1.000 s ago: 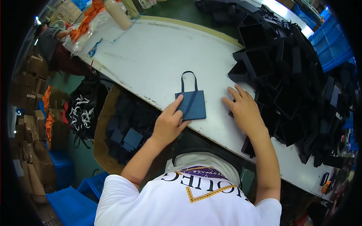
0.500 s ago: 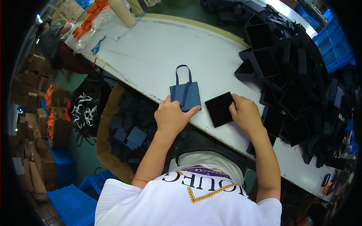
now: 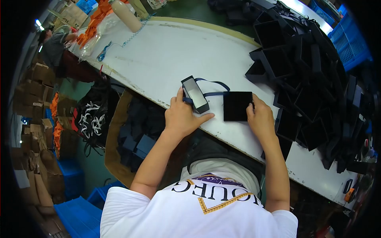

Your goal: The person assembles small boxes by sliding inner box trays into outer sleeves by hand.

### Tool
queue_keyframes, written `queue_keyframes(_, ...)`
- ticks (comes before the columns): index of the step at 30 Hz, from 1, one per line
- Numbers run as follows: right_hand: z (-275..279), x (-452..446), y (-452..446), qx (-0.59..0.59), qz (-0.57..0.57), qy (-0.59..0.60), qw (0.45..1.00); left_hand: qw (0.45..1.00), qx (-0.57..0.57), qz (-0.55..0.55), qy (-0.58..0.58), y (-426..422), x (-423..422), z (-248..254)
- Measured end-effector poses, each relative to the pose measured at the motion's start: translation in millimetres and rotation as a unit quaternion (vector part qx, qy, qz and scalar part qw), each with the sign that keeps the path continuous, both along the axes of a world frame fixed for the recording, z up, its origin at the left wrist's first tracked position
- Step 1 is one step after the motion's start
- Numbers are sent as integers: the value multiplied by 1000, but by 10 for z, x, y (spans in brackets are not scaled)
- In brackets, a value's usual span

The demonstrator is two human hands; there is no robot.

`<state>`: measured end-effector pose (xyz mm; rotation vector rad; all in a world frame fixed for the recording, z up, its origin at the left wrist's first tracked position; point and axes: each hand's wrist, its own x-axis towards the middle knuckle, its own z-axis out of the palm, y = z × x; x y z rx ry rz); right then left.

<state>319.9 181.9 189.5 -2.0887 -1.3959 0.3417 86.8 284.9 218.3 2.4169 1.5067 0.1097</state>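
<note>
A small dark-blue paper gift bag (image 3: 195,94) with ribbon handles stands tilted on the table, its opening and pale inside facing up towards me. My left hand (image 3: 182,115) is spread at its near left side. The fingertips touch the bag's side, while the thumb stretches out to the right, apart from it. A blue ribbon handle loops rightwards to the edge of a square black box (image 3: 238,106). My right hand (image 3: 260,117) grips this box by its right edge, with the thumb at the rim. The box's dark inside faces up.
A large heap of open black boxes (image 3: 307,95) covers the table's right side. The white table (image 3: 158,51) holds blue thread snips (image 3: 104,51) and a beige bottle (image 3: 126,16) farther off. Below its near edge stands a carton (image 3: 113,158) of dark-blue pieces. Another person (image 3: 55,47) is far left.
The bag has turned from lying flat to showing its opening, and its handles have swung right. My right hand has rotated the black box and moved it slightly up and right.
</note>
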Motion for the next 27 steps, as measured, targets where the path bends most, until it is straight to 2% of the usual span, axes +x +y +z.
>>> queue_keyframes(4,-113,-65,3,15,31,-13,999,985,108,-45,-127,50,91,-321)
queue_keyframes(9,-41,-75,-48,-3,40,-10,999,942,16,-94,-321,214,117,-705)
queue_keyframes(11,-13,-60,-117,1,43,17,999,931,42,-143,-333,257,91,-701)
queue_keyframes(14,27,-24,-209,7,43,36,998,917,-32,-200,-343,304,50,-686)
queue_keyframes(16,57,-6,-236,-10,41,73,996,899,-81,-173,-393,250,54,-577)
queue_keyframes(18,95,10,-252,-49,36,142,988,881,-59,-174,-437,243,37,-547)
queue_keyframes(21,200,-71,-369,-7,12,275,961,902,114,-201,-365,289,-99,-359)
queue_keyframes(22,277,-105,-394,11,-4,297,955,934,81,-140,-320,223,-166,-250)
queue_keyframes(25,486,-141,-397,73,-66,318,943,950,87,-209,-217,238,-363,-99)
queue_keyframes(27,522,-178,-221,130,-71,251,956,942,94,-242,-212,184,-388,-51)
